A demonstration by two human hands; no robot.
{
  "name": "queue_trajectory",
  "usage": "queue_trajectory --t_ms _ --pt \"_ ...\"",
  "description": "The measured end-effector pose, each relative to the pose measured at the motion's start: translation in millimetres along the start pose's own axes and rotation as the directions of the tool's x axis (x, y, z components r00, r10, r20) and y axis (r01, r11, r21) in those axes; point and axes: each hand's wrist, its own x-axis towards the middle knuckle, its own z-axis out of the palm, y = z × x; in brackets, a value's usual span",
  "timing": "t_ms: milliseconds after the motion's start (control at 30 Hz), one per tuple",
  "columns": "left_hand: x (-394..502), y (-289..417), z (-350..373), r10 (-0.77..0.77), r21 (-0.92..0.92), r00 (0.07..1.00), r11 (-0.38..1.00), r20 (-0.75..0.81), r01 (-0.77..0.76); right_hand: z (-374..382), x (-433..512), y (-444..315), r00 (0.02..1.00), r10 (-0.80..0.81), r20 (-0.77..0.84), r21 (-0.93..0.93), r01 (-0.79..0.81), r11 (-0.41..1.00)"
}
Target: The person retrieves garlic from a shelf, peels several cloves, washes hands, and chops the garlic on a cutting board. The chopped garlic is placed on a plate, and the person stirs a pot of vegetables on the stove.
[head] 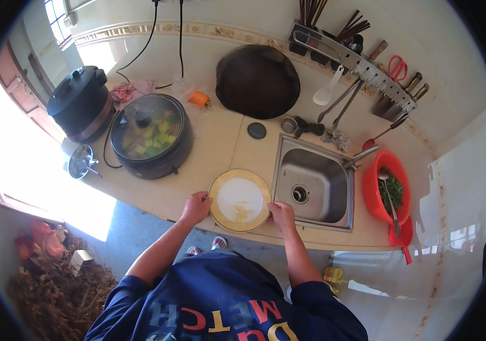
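Between my two hands is a white plate (236,198) with a broad yellow rim and gold marks on its face. My left hand (197,208) grips its left rim, and my right hand (282,215) pinches the right rim. The plate is at the front edge of the beige counter (209,145); I cannot tell whether it rests there or is held just above. Just right of my right hand lies a steel sink (315,183) set into the counter. Up and left, an electric pot (151,136) has a steamy glass lid over green and pale chunks of food.
Behind the pot stands a black electric cooker (79,102). A dark round wok lid (258,81) leans on the wall. Right of the sink, a red basin (371,187) holds leafy greens and a ladle. A rack (362,66) carries chopsticks, scissors and knives. Dry brushwood (55,294) lies on the floor.
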Motion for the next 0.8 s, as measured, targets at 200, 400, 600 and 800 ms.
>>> queue_trajectory --t_ms 200,400,600,800 --pt "29 7 31 0.073 0.145 0.997 0.987 -0.005 -0.071 -24 2 19 0.997 0.017 -0.076 0.062 -0.012 0.998" --pt "50 24 30 0.096 0.348 0.995 0.933 0.009 -0.093 -15 0 7 0.995 0.067 -0.076 0.157 -0.055 0.986" --pt "65 47 32 0.108 0.321 0.984 0.945 -0.14 -0.058 -7 14 7 0.995 0.097 -0.024 0.171 -0.091 0.981" --pt "11 59 -70 0.216 0.169 0.976 0.963 -0.029 -0.208 -20 -4 -20 0.942 -0.287 -0.174 -0.702 0.085 0.707"
